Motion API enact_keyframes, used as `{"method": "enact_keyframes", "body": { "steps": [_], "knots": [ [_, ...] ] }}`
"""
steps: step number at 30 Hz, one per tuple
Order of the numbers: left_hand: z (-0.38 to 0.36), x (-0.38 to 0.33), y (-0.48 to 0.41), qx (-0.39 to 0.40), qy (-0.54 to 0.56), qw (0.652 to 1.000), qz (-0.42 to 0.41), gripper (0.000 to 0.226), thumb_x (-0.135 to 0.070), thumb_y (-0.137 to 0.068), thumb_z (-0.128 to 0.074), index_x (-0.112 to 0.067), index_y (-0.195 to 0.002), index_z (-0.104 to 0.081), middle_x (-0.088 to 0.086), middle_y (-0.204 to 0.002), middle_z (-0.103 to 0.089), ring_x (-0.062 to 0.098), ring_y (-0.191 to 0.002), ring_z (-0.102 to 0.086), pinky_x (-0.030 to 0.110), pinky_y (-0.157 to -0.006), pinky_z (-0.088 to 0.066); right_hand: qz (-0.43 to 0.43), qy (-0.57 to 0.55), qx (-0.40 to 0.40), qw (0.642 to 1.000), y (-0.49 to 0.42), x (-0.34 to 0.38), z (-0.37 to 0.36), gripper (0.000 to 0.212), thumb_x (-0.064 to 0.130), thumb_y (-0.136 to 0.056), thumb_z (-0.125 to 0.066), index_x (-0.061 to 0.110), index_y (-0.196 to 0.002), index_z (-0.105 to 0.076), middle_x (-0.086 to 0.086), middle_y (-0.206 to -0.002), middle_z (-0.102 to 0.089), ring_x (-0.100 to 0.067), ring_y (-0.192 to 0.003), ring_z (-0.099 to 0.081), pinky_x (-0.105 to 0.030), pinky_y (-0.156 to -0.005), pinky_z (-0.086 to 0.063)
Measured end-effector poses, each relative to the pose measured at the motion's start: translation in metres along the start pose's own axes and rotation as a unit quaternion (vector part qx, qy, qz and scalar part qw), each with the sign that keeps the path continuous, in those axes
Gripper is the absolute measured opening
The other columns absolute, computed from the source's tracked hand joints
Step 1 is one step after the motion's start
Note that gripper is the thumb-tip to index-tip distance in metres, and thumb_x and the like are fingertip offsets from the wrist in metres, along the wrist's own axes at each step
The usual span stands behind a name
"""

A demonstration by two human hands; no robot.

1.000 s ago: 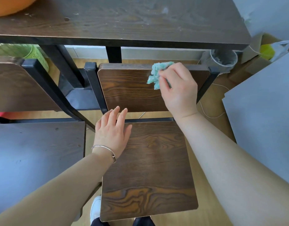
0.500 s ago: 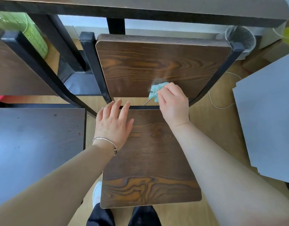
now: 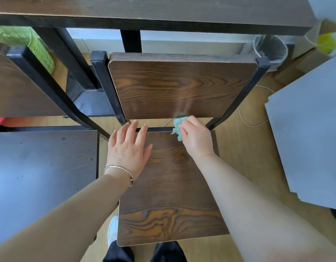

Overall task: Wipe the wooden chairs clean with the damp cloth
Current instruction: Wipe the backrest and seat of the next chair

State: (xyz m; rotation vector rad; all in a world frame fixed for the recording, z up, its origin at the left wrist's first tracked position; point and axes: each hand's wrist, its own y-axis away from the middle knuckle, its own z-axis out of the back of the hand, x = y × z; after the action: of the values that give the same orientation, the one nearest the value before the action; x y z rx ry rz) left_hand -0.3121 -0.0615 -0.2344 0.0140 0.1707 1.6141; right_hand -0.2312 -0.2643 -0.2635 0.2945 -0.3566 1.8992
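Observation:
A wooden chair stands in front of me, with a dark grained backrest (image 3: 178, 86) on a black metal frame and a seat (image 3: 171, 205) below it. My right hand (image 3: 196, 138) pinches a small crumpled teal cloth (image 3: 178, 127) at the backrest's lower edge, just above the back of the seat. A faint damp streak runs up the backrest above the cloth. My left hand (image 3: 128, 148) lies flat with fingers spread on the seat's back left corner. A second chair (image 3: 42, 176) stands to the left, its seat dark and dull.
A dark wooden table (image 3: 154, 14) overhangs the chair backs. Behind the right frame post sits a clear-lined bin (image 3: 270, 49). Grey boards (image 3: 311, 133) lean at the right, a white cord (image 3: 254, 123) lies on the floor, and a green basket (image 3: 36, 46) is at back left.
My right hand has drawn the cloth down the backrest from its top edge to its bottom edge. My left hand stays on the seat.

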Motion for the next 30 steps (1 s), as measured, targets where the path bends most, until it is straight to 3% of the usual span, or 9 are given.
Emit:
{"method": "enact_keyframes", "body": {
  "steps": [2, 7, 10, 17, 25, 30],
  "knots": [
    [0.005, -0.003, 0.001, -0.003, 0.001, 1.0, -0.003, 0.057, -0.045, -0.093, -0.046, -0.018, -0.142, -0.039, 0.013, -0.145, -0.042, 0.035, -0.132, -0.037, 0.054, -0.106, -0.034, -0.017, -0.03, -0.041, 0.999, 0.006, 0.005, 0.017, 0.014, 0.022, -0.092, -0.064, 0.01, -0.096, -0.069, -0.001, -0.104, -0.063, -0.013, -0.095, -0.061, -0.029, -0.077, -0.059],
    [0.023, -0.019, -0.003, -0.021, 0.001, 1.0, -0.013, 0.056, -0.047, -0.092, -0.044, -0.018, -0.14, -0.042, 0.013, -0.145, -0.042, 0.035, -0.132, -0.037, 0.053, -0.105, -0.034, 0.004, -0.081, -0.243, 0.967, -0.018, 0.022, 0.107, 0.018, 0.022, -0.093, -0.063, 0.006, -0.095, -0.07, -0.005, -0.099, -0.065, -0.01, -0.093, -0.061, -0.01, -0.073, -0.047],
    [0.034, -0.031, -0.011, -0.034, 0.008, 0.999, -0.024, 0.056, -0.047, -0.093, -0.041, -0.02, -0.142, -0.039, 0.013, -0.147, -0.04, 0.035, -0.134, -0.036, 0.053, -0.105, -0.034, 0.032, -0.071, -0.284, 0.956, -0.049, 0.018, 0.144, 0.015, 0.02, -0.092, -0.066, 0.006, -0.096, -0.069, -0.007, -0.1, -0.065, -0.014, -0.095, -0.063, -0.014, -0.072, -0.053],
    [0.039, -0.042, -0.03, -0.031, 0.011, 0.999, -0.024, 0.057, -0.049, -0.094, -0.033, -0.021, -0.144, -0.036, 0.01, -0.15, -0.038, 0.033, -0.138, -0.032, 0.053, -0.111, -0.029, 0.097, -0.01, -0.273, 0.957, -0.066, -0.001, 0.138, 0.02, 0.024, -0.095, -0.061, 0.006, -0.094, -0.068, -0.009, -0.097, -0.065, -0.016, -0.094, -0.064, -0.02, -0.072, -0.054],
    [0.019, -0.037, -0.03, -0.026, -0.007, 0.998, -0.05, 0.059, -0.047, -0.095, -0.036, -0.021, -0.148, -0.03, 0.008, -0.154, -0.031, 0.03, -0.143, -0.024, 0.054, -0.114, -0.022, 0.105, 0.019, -0.206, 0.973, -0.041, -0.029, 0.086, 0.026, 0.025, -0.097, -0.052, 0.006, -0.091, -0.068, -0.009, -0.093, -0.063, -0.019, -0.087, -0.061, -0.026, -0.07, -0.055],
    [0.008, -0.035, -0.028, -0.022, -0.012, 0.998, -0.06, 0.059, -0.045, -0.095, -0.042, -0.02, -0.147, -0.032, 0.01, -0.155, -0.029, 0.032, -0.143, -0.023, 0.055, -0.114, -0.021, 0.09, 0.031, -0.143, 0.985, -0.024, -0.043, 0.055, 0.017, 0.021, -0.092, -0.061, 0.006, -0.092, -0.068, -0.008, -0.095, -0.064, -0.019, -0.089, -0.062, -0.026, -0.068, -0.057]
  ]
}}
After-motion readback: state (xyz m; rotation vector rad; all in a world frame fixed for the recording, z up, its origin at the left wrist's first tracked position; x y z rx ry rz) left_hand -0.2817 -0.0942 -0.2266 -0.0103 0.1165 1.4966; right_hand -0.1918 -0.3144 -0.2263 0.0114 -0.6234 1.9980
